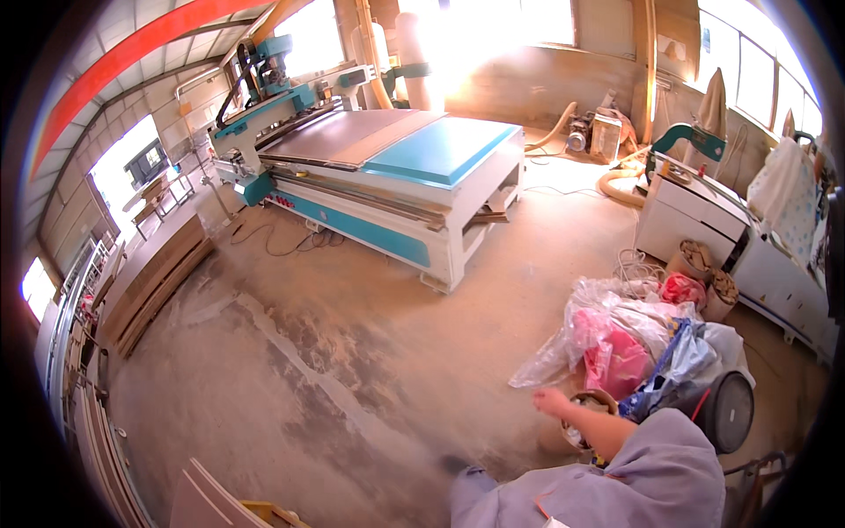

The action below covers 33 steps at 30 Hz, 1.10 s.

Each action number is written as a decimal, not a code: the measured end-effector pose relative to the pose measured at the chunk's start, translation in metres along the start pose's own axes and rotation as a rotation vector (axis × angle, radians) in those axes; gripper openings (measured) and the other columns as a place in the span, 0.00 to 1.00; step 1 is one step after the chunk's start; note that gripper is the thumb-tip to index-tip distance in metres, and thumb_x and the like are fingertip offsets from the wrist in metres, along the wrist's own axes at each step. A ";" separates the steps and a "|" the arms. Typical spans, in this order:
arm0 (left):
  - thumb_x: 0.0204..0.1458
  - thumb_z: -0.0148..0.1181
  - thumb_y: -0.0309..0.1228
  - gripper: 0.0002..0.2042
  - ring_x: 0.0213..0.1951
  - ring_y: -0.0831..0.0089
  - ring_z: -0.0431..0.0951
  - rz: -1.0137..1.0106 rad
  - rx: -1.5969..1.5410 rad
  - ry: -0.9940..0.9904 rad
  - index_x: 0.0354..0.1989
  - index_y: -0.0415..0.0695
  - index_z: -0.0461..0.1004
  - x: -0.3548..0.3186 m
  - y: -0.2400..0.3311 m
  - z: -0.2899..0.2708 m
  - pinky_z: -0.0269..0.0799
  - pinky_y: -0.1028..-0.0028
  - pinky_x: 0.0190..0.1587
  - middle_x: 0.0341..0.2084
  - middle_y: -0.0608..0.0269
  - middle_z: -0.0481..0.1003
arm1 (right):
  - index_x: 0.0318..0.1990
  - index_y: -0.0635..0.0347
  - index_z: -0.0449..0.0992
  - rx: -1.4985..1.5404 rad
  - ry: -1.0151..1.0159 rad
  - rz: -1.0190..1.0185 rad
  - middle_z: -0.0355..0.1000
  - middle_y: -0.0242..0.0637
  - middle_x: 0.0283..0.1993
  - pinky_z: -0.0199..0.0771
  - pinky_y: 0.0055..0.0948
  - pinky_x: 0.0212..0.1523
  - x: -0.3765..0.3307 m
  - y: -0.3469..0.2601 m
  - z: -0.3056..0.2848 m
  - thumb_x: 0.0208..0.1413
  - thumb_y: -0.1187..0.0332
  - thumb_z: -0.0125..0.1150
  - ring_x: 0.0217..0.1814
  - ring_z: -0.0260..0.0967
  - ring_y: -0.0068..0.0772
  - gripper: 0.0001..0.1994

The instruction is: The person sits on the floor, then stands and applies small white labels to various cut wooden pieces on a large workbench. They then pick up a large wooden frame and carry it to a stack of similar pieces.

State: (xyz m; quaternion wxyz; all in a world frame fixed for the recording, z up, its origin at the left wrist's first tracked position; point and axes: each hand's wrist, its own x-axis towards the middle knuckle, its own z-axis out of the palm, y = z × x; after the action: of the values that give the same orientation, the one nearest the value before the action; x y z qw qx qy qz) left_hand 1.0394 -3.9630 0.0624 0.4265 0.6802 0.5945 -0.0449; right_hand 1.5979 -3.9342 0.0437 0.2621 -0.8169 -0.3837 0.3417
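Observation:
My right forearm reaches out of a loose grey sleeve (pixel 662 458) at the lower right. My right hand (pixel 553 402) is at its end, small in view, with the fingers curled in and nothing visible in them. It is above or beside a round brown container (pixel 597 403) with pale scraps inside; I cannot tell whether they touch. Beyond it lies a heap of clear plastic sheeting (pixel 563 339) with a pink bag (pixel 616 363) and a blue-and-white sack (pixel 682 361). A dark round bin (pixel 731 412) lies to the right of my arm. My left hand is out of view.
A large white and teal flatbed cutting machine (pixel 352 231) stands ahead, with brown boards and a blue panel (pixel 444 150) on top. Stacked boards (pixel 163 282) line the left side. White cabinets (pixel 691 211) stand at right. A pale panel edge (pixel 207 497) rises at the lower left.

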 end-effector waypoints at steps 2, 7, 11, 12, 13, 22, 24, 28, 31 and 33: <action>0.51 0.51 0.46 0.24 0.46 0.53 0.72 0.069 0.001 -0.007 0.50 0.40 0.69 0.075 0.024 -0.039 0.66 0.64 0.49 0.42 0.46 0.73 | 0.46 0.58 0.74 -0.053 -0.160 0.152 0.74 0.42 0.41 0.71 0.33 0.44 0.012 0.018 0.048 0.49 0.59 0.55 0.42 0.72 0.35 0.19; 0.45 0.54 0.44 0.18 0.37 0.49 0.74 0.181 -0.046 0.011 0.37 0.42 0.72 0.194 0.142 -0.190 0.70 0.57 0.38 0.31 0.46 0.74 | 0.48 0.57 0.73 -0.286 -0.666 -0.003 0.73 0.43 0.47 0.66 0.35 0.52 0.046 -0.020 0.090 0.48 0.50 0.56 0.48 0.69 0.41 0.24; 0.46 0.53 0.44 0.18 0.37 0.48 0.73 0.142 -0.005 0.091 0.33 0.40 0.72 0.304 0.150 -0.279 0.69 0.57 0.38 0.31 0.46 0.74 | 0.44 0.55 0.76 -0.168 -0.465 0.401 0.74 0.41 0.44 0.70 0.36 0.48 0.126 -0.073 0.093 0.47 0.54 0.55 0.46 0.71 0.38 0.20; 0.46 0.53 0.44 0.17 0.36 0.48 0.73 0.138 -0.043 0.144 0.33 0.40 0.72 0.331 0.143 -0.295 0.69 0.57 0.38 0.31 0.46 0.74 | 0.41 0.51 0.78 -0.095 -0.470 0.595 0.75 0.38 0.42 0.71 0.34 0.46 0.160 -0.073 0.095 0.46 0.55 0.54 0.43 0.73 0.36 0.17; 0.47 0.54 0.43 0.17 0.34 0.56 0.74 0.110 -0.042 0.173 0.35 0.41 0.73 0.355 0.135 -0.305 0.69 0.62 0.38 0.29 0.51 0.75 | 0.37 0.52 0.78 -0.203 -0.495 0.610 0.76 0.36 0.39 0.72 0.34 0.42 0.198 -0.063 0.103 0.46 0.58 0.55 0.40 0.74 0.35 0.13; 0.47 0.52 0.46 0.19 0.38 0.57 0.76 -0.475 -0.096 0.047 0.40 0.46 0.76 0.426 -0.145 -0.302 0.69 0.60 0.39 0.32 0.53 0.76 | 0.25 0.57 0.73 -0.919 -0.558 -0.577 0.73 0.36 0.25 0.70 0.32 0.21 0.570 -0.256 0.210 0.46 0.67 0.56 0.22 0.72 0.30 0.05; 0.47 0.52 0.46 0.18 0.37 0.58 0.76 -0.632 -0.266 0.022 0.39 0.46 0.76 0.449 -0.129 -0.332 0.69 0.60 0.39 0.31 0.54 0.76 | 0.28 0.59 0.75 -0.972 -0.336 -0.968 0.73 0.38 0.24 0.72 0.33 0.25 0.650 -0.347 0.228 0.45 0.68 0.57 0.24 0.72 0.30 0.06; 0.47 0.52 0.45 0.18 0.36 0.58 0.76 -0.728 -0.416 0.030 0.37 0.46 0.77 0.519 -0.116 -0.370 0.69 0.60 0.39 0.31 0.54 0.76 | 0.29 0.63 0.75 -0.081 -0.319 -0.279 0.71 0.33 0.22 0.68 0.24 0.27 0.738 -0.602 0.291 0.47 0.69 0.55 0.25 0.68 0.22 0.07; 0.47 0.52 0.45 0.17 0.35 0.59 0.76 -0.660 -0.434 0.037 0.36 0.45 0.77 0.610 -0.115 -0.422 0.69 0.60 0.38 0.30 0.54 0.76 | 0.30 0.64 0.76 0.184 -0.447 -0.214 0.73 0.31 0.24 0.67 0.23 0.27 0.797 -0.688 0.332 0.47 0.68 0.57 0.26 0.68 0.22 0.08; 0.47 0.52 0.45 0.17 0.34 0.59 0.76 -0.555 -0.374 0.093 0.35 0.45 0.77 0.681 -0.119 -0.485 0.69 0.60 0.38 0.30 0.54 0.76 | 0.31 0.63 0.77 0.123 -0.498 -0.148 0.73 0.32 0.25 0.69 0.24 0.29 0.829 -0.692 0.366 0.47 0.67 0.58 0.27 0.69 0.22 0.09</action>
State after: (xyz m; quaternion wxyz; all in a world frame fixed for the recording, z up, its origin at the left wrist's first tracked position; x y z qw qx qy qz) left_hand 0.9190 -3.1390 -0.0807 0.4877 0.4037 0.7738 -0.0183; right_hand 1.4020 -2.8123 -0.0048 0.2332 -0.6600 -0.4735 0.5346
